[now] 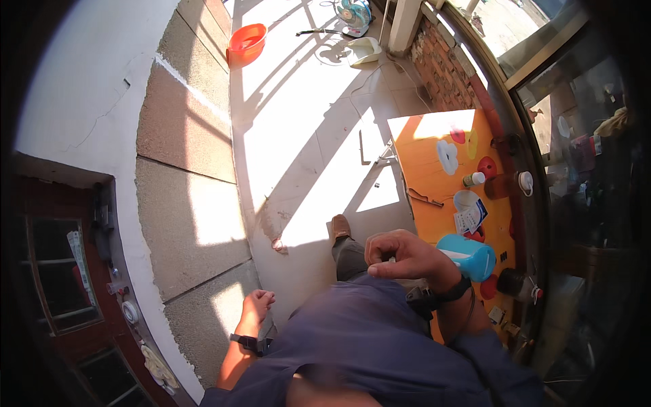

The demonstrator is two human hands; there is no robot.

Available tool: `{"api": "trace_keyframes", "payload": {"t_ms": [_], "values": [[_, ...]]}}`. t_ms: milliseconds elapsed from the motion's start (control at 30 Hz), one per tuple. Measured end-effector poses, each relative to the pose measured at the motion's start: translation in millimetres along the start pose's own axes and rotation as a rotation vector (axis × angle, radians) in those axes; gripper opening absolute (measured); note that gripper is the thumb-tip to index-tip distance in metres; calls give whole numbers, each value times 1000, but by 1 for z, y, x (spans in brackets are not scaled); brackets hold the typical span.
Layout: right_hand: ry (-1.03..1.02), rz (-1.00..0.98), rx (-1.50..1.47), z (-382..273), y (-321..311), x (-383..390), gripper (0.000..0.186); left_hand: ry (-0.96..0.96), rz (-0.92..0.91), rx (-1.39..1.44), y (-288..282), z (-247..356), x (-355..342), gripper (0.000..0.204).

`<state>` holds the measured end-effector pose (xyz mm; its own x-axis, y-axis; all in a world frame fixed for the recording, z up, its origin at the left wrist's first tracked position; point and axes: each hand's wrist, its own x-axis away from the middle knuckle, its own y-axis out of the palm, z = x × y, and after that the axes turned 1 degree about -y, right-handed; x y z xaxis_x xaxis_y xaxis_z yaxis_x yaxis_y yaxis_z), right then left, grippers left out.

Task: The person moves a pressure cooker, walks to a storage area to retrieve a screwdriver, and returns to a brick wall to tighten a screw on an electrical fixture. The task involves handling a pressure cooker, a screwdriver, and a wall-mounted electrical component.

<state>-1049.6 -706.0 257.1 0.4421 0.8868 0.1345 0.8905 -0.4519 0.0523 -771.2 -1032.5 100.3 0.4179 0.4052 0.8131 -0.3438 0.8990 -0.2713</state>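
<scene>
Orange and flat, one table bears one blue cylindrical container at its near end, just beside a person's right hand. That hand's fingers curl narrow against the thumb; a pale spot shows there, but whether anything is held cannot be told. Well left of the table, the left hand folds loosely, its contents hidden. Three vessels stand along the table's right side: one small white-capped bottle, one amber jug, one dark jar. Beyond the table sit one round basin, one fan and rough red brickwork.
</scene>
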Motion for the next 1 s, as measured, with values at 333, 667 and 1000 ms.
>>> {"api": "trace_keyframes", "payload": {"t_ms": [333,667,1000], "values": [[144,-111,170,-80,-154,-285,31,-120,3,72,-68,201,-145,16],[-22,59,38,-122,-318,-518,8,55,-87,-68,-134,536,-375,15],[190,317,-124,-130,-561,-729,13,127,-38,-182,-123,839,-562,15]]}}
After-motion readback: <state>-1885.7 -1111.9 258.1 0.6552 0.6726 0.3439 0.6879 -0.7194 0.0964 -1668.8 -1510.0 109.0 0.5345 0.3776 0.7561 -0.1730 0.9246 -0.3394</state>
